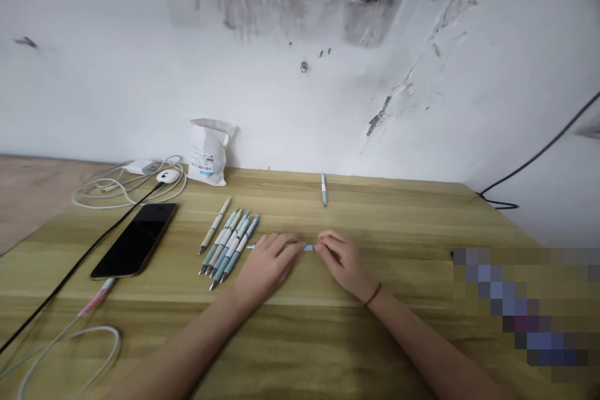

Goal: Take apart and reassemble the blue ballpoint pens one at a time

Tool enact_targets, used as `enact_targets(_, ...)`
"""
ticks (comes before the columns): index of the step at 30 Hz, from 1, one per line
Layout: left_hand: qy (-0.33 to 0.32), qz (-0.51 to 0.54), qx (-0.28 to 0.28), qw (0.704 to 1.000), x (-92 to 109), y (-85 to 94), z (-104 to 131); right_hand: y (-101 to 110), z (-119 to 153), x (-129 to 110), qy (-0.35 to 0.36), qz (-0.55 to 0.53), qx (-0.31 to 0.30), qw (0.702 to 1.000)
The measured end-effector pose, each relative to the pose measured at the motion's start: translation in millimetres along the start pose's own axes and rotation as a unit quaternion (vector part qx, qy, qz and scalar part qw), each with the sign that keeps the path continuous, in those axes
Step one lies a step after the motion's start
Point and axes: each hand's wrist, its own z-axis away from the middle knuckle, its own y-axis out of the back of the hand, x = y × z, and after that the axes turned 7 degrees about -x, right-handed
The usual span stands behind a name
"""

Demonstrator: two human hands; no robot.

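Note:
A blue pen (309, 248) lies sideways between my two hands, just above the tabletop or on it; I cannot tell which. My left hand (269, 262) is closed over its barrel, and one end sticks out past the left side of the fingers. At the other end, the fingertips of my right hand (341, 260) pinch the pen's right tip, which they hide. Left of my left hand lies a row of several pens (229, 247) in green, beige and blue with white bands. A beige pen (215, 225) rests slightly apart from that row.
Near the wall lies a single blue-and-white pen (323, 190). A white plastic package (209, 153) stands at the back. On the left are a black phone (135, 240) with a cable plugged in, a white charger (142, 167) and coiled cords. A pixelated patch covers the right side.

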Motion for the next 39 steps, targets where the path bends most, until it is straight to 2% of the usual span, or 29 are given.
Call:
enact_targets(14,0.005,0.004,0.007,1.0,-0.4,-1.3,0.9,-2.2,3.3,1.5,0.0,0.034,-0.017,0.999)
enact_targets(20,0.006,-0.001,-0.011,1.0,1.7,1.1,-0.1,-1.6,2.8,2.0,0.002,0.063,-0.032,0.998)
enact_targets(30,-0.001,-0.009,-0.013,1.0,1.4,2.2,-0.7,0.2,2.0,-1.0,0.017,0.063,-0.022,0.998)
enact_targets(33,0.011,-0.007,-0.016,1.0,0.8,5.3,-3.3,1.3,1.8,0.7,0.011,0.064,0.0,0.998)
enact_targets(37,0.075,-0.005,0.002,0.997,-8.1,6.8,-4.9,7.4,1.7,6.2,-0.001,0.056,0.087,0.995)
enact_targets(39,0.092,-0.008,-0.005,0.996,-15.0,5.0,-4.0,10.8,1.8,10.2,-0.003,0.052,0.109,0.993)
